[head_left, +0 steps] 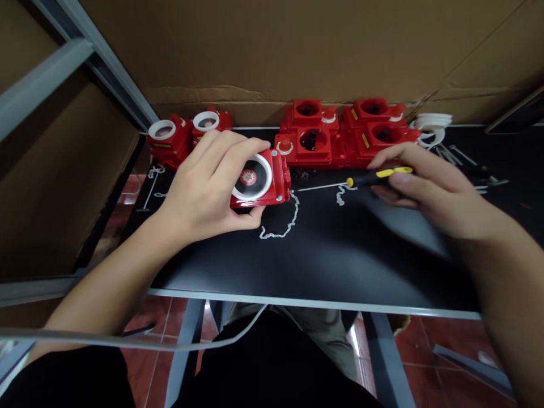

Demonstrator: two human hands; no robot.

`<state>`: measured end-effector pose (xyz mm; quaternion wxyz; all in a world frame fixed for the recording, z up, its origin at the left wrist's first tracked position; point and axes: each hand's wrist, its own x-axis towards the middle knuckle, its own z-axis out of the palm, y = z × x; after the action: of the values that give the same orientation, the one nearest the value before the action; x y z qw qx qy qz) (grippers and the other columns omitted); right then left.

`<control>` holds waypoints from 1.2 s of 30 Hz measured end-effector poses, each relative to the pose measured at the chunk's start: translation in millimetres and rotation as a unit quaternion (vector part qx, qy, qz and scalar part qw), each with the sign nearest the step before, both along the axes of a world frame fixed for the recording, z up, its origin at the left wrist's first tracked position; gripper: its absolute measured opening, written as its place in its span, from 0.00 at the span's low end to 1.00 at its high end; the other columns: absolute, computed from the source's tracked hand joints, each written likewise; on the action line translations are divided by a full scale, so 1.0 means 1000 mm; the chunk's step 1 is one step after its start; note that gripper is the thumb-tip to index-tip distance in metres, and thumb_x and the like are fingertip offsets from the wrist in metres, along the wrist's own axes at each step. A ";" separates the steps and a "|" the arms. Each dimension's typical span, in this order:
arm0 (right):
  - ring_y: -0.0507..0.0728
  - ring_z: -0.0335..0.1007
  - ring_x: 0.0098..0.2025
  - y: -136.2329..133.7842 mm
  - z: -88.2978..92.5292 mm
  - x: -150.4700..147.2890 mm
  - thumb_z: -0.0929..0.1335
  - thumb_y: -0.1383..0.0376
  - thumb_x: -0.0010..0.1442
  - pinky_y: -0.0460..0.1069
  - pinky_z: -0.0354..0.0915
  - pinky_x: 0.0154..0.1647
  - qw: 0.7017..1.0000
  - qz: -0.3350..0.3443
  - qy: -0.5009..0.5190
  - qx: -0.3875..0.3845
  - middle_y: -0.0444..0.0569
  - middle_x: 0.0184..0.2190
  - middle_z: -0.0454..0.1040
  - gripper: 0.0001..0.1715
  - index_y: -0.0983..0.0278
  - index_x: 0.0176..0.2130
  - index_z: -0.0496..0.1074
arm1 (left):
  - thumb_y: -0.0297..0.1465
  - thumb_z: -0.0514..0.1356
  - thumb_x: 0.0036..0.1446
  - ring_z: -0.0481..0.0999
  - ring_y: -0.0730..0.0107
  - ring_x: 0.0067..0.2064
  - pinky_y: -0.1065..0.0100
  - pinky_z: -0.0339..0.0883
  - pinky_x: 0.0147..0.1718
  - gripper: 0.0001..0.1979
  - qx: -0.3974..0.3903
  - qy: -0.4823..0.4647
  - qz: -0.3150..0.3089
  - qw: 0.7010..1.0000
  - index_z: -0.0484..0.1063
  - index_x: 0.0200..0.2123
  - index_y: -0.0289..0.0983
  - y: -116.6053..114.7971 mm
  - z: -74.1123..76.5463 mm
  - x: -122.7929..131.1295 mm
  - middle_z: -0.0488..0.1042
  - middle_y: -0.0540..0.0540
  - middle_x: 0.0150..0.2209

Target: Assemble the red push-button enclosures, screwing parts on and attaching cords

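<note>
Grey metal framing [113,62] borders the workplace at far left. Beside it, two white-ringed red housings [170,144] stand at the back of the black tabletop [297,272]. Next, the left hand [208,187] spans a red housing with a white-rimmed dark disc [281,175], fingers spread over its far side and thumb bent along its near edge, gripping it above the tabletop. A thin pale strand [278,234] curves below its right corner. There, too, lies the tip of a yellow-and-black screwdriver [374,178]; whether it touches the housing cannot be told. Behind stand red housings with open round apertures [331,160]. The right hand [437,192] pinches the screwdriver's handle between thumb and forefinger, other fingers curled beneath. Stacked white rings [433,121] stand at back right.
</note>
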<state>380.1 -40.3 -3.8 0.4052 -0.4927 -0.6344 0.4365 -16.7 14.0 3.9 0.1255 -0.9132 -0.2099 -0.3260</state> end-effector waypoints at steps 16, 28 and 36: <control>0.52 0.66 0.22 0.006 0.012 0.008 0.83 0.38 0.71 0.51 0.58 0.23 0.999 0.017 -0.027 0.039 0.45 0.29 0.80 0.26 0.54 0.43 0.82 | 0.40 0.72 0.75 0.88 0.40 0.59 0.37 0.86 0.61 0.37 0.030 -0.018 0.027 0.999 0.65 0.79 0.44 -0.004 -0.001 -0.002 0.85 0.37 0.63; 0.55 0.62 0.24 0.002 0.004 -0.003 0.82 0.36 0.69 0.53 0.54 0.23 0.999 0.035 0.018 0.022 0.42 0.27 0.73 0.29 0.53 0.51 0.79 | 0.39 0.70 0.80 0.88 0.40 0.63 0.36 0.84 0.66 0.31 0.003 -0.035 0.003 0.999 0.68 0.79 0.44 -0.006 -0.002 -0.001 0.85 0.38 0.65; 0.51 0.64 0.24 0.002 0.006 0.006 0.84 0.38 0.70 0.51 0.63 0.27 0.998 0.023 -0.009 0.049 0.41 0.27 0.72 0.30 0.56 0.47 0.77 | 0.38 0.70 0.78 0.87 0.38 0.64 0.34 0.83 0.69 0.32 -0.016 -0.030 0.010 0.999 0.70 0.79 0.44 -0.003 -0.004 -0.003 0.85 0.37 0.66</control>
<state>385.9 -37.8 2.4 0.4128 -0.4612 -0.6701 0.4097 -19.4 11.1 0.0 0.1077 -0.9026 -0.2277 -0.3491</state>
